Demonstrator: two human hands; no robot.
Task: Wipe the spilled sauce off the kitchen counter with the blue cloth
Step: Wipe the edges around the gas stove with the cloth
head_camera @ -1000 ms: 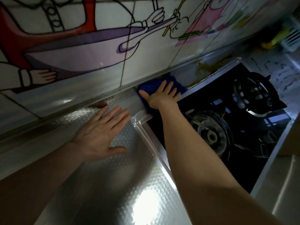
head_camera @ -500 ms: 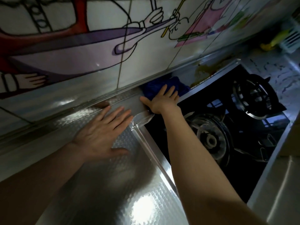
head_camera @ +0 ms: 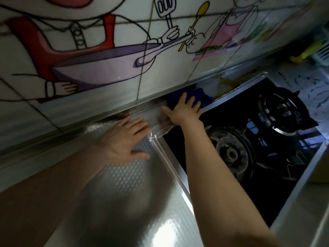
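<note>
The right hand [head_camera: 183, 111] lies flat with its fingers spread on the blue cloth [head_camera: 199, 97], pressing it onto the narrow strip of bench between the tiled wall [head_camera: 160, 72] and the back edge of the gas hob [head_camera: 258, 145]; the thumb points away to the left, off the cloth and over the bare metal. The cloth is bunched against the foot of the wall, with folds showing beyond the fingertips and to their right. Just past the cloth on the right, a yellow-brown sauce smear [head_camera: 229, 82] spreads along the same strip, apart from the cloth by a small gap. The left hand [head_camera: 124, 139] rests palm down on the embossed steel bench [head_camera: 124, 193], fingers straight and slightly fanned, holding nothing, near the rounded corner of the hob's steel frame [head_camera: 170, 161]. The hob is a dark glass top with two burners, one [head_camera: 231, 154] close under the right forearm and one [head_camera: 281, 111] farther right. The wall tiles carry a cartoon of a purple pan, a spatula and a yellow spoon. In the far right corner sit a yellow object [head_camera: 306, 54] and a pale slotted basket [head_camera: 322, 54], both too blurred to name more closely.
</note>
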